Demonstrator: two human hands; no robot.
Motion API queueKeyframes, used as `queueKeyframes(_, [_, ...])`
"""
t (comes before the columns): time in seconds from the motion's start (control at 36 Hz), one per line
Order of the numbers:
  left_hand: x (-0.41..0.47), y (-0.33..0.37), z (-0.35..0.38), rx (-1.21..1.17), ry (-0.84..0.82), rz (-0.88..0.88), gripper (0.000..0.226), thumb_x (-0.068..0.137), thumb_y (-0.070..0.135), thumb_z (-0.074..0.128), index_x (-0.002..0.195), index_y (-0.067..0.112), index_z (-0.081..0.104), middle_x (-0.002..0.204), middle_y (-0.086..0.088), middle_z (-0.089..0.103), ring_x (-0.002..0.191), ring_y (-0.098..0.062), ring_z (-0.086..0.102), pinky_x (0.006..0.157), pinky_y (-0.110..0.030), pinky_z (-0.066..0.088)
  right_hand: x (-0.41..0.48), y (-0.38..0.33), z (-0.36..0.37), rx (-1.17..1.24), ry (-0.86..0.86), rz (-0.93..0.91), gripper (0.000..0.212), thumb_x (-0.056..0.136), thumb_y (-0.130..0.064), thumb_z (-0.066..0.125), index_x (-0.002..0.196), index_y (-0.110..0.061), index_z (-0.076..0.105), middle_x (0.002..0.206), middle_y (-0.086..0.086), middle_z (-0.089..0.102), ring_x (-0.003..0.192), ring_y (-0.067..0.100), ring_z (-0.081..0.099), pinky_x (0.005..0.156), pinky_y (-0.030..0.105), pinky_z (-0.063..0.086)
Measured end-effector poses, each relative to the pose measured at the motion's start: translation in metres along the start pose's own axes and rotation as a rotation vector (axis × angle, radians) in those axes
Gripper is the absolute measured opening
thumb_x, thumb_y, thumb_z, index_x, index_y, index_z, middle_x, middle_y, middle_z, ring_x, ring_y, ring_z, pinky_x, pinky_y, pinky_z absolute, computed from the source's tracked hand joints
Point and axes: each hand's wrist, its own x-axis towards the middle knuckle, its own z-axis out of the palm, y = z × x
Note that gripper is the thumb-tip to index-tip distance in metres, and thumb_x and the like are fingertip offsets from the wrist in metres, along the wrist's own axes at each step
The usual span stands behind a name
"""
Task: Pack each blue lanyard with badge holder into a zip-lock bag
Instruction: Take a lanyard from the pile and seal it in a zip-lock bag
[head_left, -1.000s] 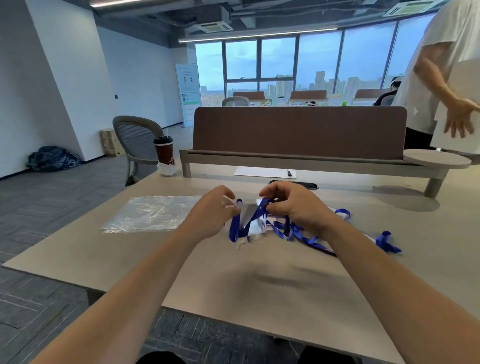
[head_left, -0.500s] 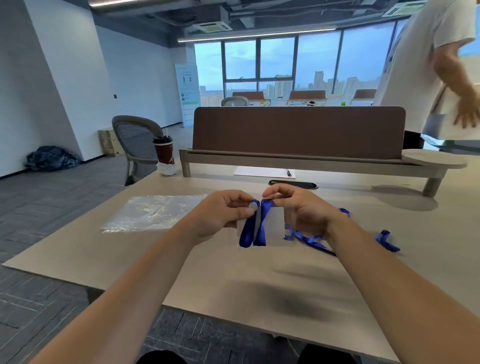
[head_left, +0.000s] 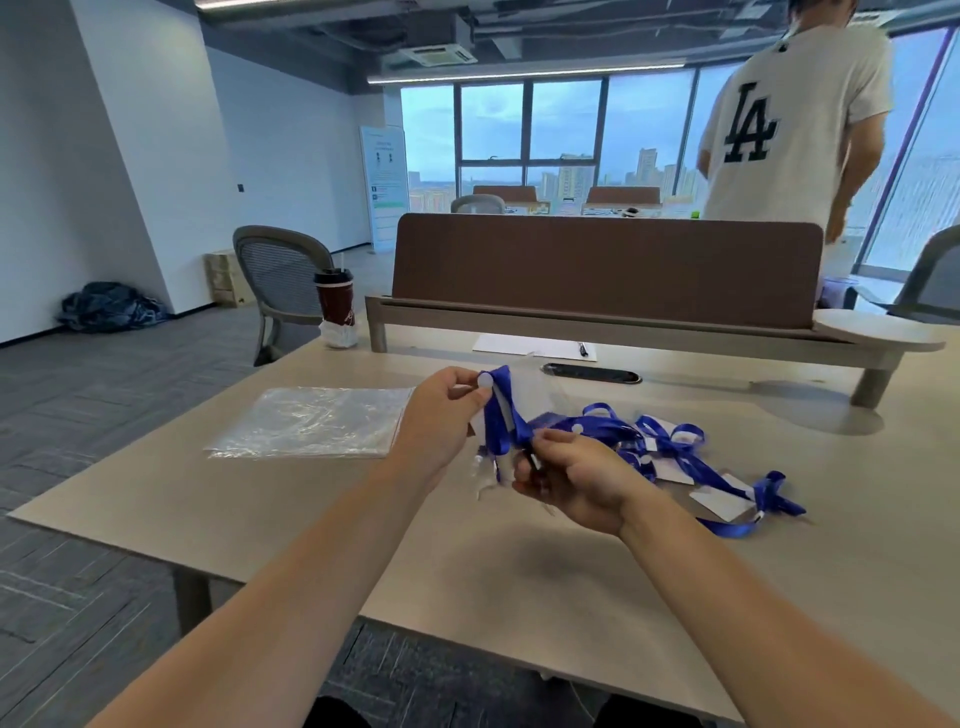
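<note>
Right grip (head_left: 571, 475) clenched round lower end of blue lanyard (head_left: 501, 418), held above counter (head_left: 467, 571). Left grip (head_left: 441, 415) pinches its upper fold. Just beyond, right: lanyard pile (head_left: 675, 452) on counter. Left: zip-lock bags (head_left: 311, 421), flat. Far edge: cup (head_left: 335, 299).

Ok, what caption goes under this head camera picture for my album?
Left hand and right hand hold a blue lanyard over the table, zip-lock bags lying nearby.

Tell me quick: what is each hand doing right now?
Left hand: pinching the top of a lanyard.
Right hand: gripping the same lanyard lower down.
</note>
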Motion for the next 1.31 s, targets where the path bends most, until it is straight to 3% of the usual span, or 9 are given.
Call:
queueKeyframes(0.14, [0.005, -0.003, -0.003, 0.065, 0.105, 0.027, 0.007, 0.1, 0.021, 0.057, 0.106, 0.018, 0.058, 0.105, 0.001, 0.065, 0.092, -0.013, 0.059, 0.076, -0.028, 0.053, 0.0, 0.001, -0.003, -0.18, 0.028, -0.027, 0.022, 0.096, -0.008, 0.058, 0.117, -0.003, 0.065, 0.087, 0.012, 0.066, 0.081, 0.022, 0.063, 0.093, 0.042, 0.055])
queueKeyframes(0.25, [0.003, -0.008, -0.002, 0.22, 0.176, 0.081, 0.004, 0.1, 0.019, 0.055, 0.104, 0.017, 0.056, 0.101, 0.003, 0.059, 0.091, -0.012, 0.053, 0.072, -0.02, 0.04, 0.002, -0.002, -0.003, -0.594, 0.159, -0.125, 0.012, 0.09, -0.009, 0.068, 0.101, -0.013, 0.072, 0.093, 0.007, 0.073, 0.086, 0.018, 0.068, 0.078, 0.028, 0.059])
queueKeyframes(0.36, [0.001, -0.018, -0.004, 0.395, 0.089, 0.143, 0.012, 0.101, 0.026, 0.054, 0.104, 0.016, 0.059, 0.098, 0.004, 0.058, 0.088, -0.011, 0.052, 0.071, -0.018, 0.035, 0.006, -0.006, 0.002, -1.049, 0.254, -0.323, 0.002, 0.091, -0.019, 0.068, 0.09, -0.021, 0.069, 0.082, -0.005, 0.071, 0.077, 0.009, 0.068, 0.07, 0.021, 0.053])
queueKeyframes(0.5, [-0.001, -0.02, -0.005, 0.428, -0.06, 0.168, 0.009, 0.098, 0.028, 0.06, 0.102, 0.02, 0.062, 0.098, 0.007, 0.062, 0.088, -0.012, 0.057, 0.072, -0.017, 0.043, 0.008, -0.016, 0.008, -1.283, 0.239, -0.446, 0.008, 0.092, -0.021, 0.066, 0.092, -0.025, 0.06, 0.091, -0.007, 0.066, 0.083, 0.009, 0.062, 0.076, 0.023, 0.05])
queueKeyframes(0.58, [0.0, -0.017, -0.005, 0.436, -0.125, 0.16, 0.02, 0.097, 0.037, 0.061, 0.107, 0.02, 0.063, 0.101, 0.005, 0.067, 0.09, -0.013, 0.062, 0.08, -0.031, 0.053, 0.007, -0.021, 0.012, -1.337, 0.175, -0.442, 0.011, 0.094, -0.021, 0.064, 0.095, -0.028, 0.056, 0.093, -0.009, 0.063, 0.085, 0.008, 0.06, 0.079, 0.023, 0.05])
queueKeyframes(0.89, [-0.005, -0.014, -0.013, 0.412, -0.207, 0.143, 0.018, 0.096, 0.038, 0.063, 0.105, 0.023, 0.067, 0.093, 0.009, 0.068, 0.083, -0.009, 0.063, 0.057, -0.012, 0.043, -0.002, -0.018, 0.019, -1.38, 0.11, -0.434, 0.018, 0.094, -0.018, 0.064, 0.107, -0.027, 0.055, 0.101, -0.007, 0.066, 0.091, 0.01, 0.063, 0.085, 0.025, 0.052])
queueKeyframes(1.0, [-0.009, -0.009, -0.016, 0.412, -0.272, 0.139, 0.016, 0.095, 0.038, 0.064, 0.103, 0.025, 0.066, 0.089, 0.011, 0.066, 0.087, -0.013, 0.064, 0.069, -0.022, 0.049, -0.003, -0.016, 0.019, -1.483, 0.183, -0.518, 0.012, 0.091, -0.026, 0.067, 0.099, -0.025, 0.058, 0.098, -0.006, 0.061, 0.092, 0.013, 0.058, 0.082, 0.024, 0.049])
queueKeyframes(1.14, [-0.017, -0.006, -0.021, 0.467, -0.324, 0.112, 0.021, 0.094, 0.038, 0.064, 0.107, 0.022, 0.063, 0.094, 0.009, 0.064, 0.087, -0.013, 0.061, 0.073, -0.024, 0.05, -0.002, -0.011, 0.022, -1.484, 0.219, -0.622, 0.024, 0.083, -0.03, 0.077, 0.097, -0.025, 0.059, 0.126, -0.008, 0.047, 0.112, 0.011, 0.047, 0.094, 0.026, 0.045])
queueKeyframes(1.31, [-0.031, -0.01, -0.034, 0.494, -0.272, 0.056, 0.033, 0.09, 0.042, 0.069, 0.11, 0.02, 0.054, 0.099, 0.005, 0.064, 0.09, -0.014, 0.062, 0.074, -0.028, 0.056, -0.005, -0.004, 0.035, -1.326, 0.113, -0.452, 0.048, 0.086, -0.021, 0.073, 0.123, -0.024, 0.043, 0.106, -0.004, 0.06, 0.092, 0.011, 0.06, 0.081, 0.024, 0.051])
